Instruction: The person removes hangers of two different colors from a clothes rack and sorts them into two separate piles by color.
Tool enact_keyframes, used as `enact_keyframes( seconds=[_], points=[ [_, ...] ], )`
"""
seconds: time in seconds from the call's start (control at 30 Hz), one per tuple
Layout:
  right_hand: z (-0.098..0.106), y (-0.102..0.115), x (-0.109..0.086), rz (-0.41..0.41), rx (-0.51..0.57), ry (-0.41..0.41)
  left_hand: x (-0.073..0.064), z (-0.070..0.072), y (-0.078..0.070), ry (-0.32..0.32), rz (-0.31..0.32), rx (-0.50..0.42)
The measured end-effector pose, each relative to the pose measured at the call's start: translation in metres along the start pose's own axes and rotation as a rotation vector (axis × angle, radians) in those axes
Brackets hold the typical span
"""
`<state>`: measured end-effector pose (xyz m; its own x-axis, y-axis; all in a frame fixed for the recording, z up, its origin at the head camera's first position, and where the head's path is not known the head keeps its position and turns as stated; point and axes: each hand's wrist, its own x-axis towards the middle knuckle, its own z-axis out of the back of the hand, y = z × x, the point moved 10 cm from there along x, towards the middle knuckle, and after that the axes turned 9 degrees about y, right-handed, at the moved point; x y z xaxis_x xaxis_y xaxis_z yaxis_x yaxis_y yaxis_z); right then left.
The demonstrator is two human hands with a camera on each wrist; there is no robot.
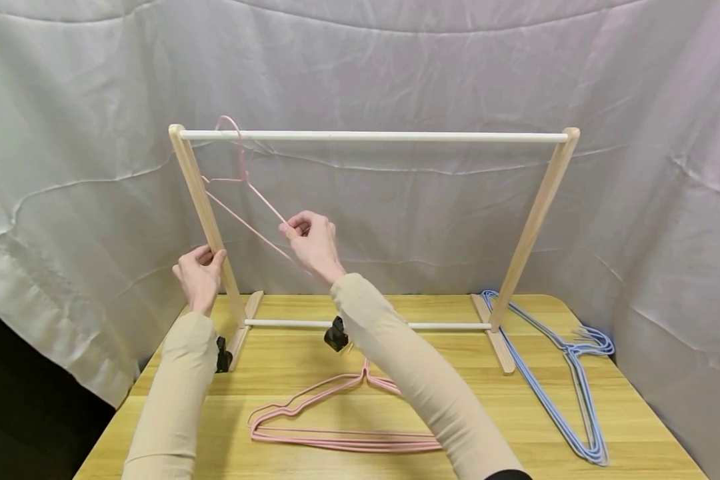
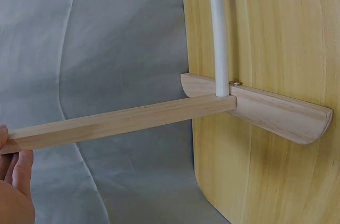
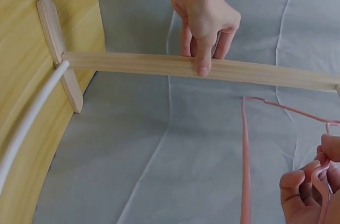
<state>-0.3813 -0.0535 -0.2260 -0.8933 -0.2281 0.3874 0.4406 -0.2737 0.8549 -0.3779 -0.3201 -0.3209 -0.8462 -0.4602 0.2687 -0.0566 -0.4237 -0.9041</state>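
Observation:
A wooden garment rack [image 1: 372, 136] with white rods stands on the table. My left hand [image 1: 199, 275] grips its left upright [image 1: 199, 190] about halfway up, thumb on one face and fingers on the other, as the right wrist view also shows. A pink hanger [image 1: 264, 200] has its hook over the top rod near the left end. My right hand [image 1: 313, 245] pinches the sloping right arm of this hanger, which hangs tilted. In the right wrist view the right-hand fingers [image 3: 303, 181] close around the pink wire.
Several pink hangers [image 1: 342, 437] lie stacked on the table [image 1: 312, 387] at the front, partly behind my right sleeve. Several blue hangers [image 1: 531, 373] lie at the right, by the rack's right foot [image 1: 498, 340]. A grey curtain [image 1: 396, 73] hangs behind.

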Motion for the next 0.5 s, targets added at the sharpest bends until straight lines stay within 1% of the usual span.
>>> enact_keyframes(
  seconds=[0.23,0.5],
  points=[
    [0.015,0.004,-0.006,0.092,0.003,-0.056,-0.002,0.000,-0.002,0.002,0.004,-0.009],
    [0.029,-0.003,-0.013,0.130,0.065,-0.073,-0.001,0.000,0.000,0.002,0.009,-0.020]
  ],
)
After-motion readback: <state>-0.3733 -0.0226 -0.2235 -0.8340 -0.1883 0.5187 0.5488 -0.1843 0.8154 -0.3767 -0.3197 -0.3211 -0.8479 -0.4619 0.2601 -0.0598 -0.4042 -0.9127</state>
